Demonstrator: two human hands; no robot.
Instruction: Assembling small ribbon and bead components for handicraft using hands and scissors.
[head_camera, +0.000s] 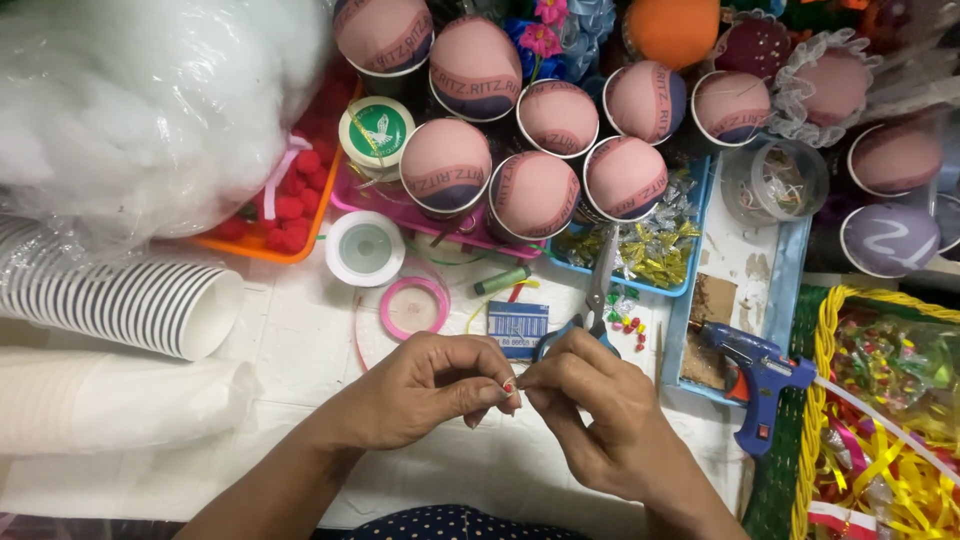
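Surface: a white, flat worktable (300, 340) filled the lower left of the frame.
Light: fell bright and even.

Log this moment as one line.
left hand: pinching something tiny | right hand: fingertips meeting left | scissors: on table behind | glue gun: lying right

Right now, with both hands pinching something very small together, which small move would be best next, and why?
Probably keep the left hand still and bring the right hand in slowly. The fingertips of both hands meet over a tiny piece, too small to identify, so a steady hold seems wise. The scissors lie just behind, untouched.
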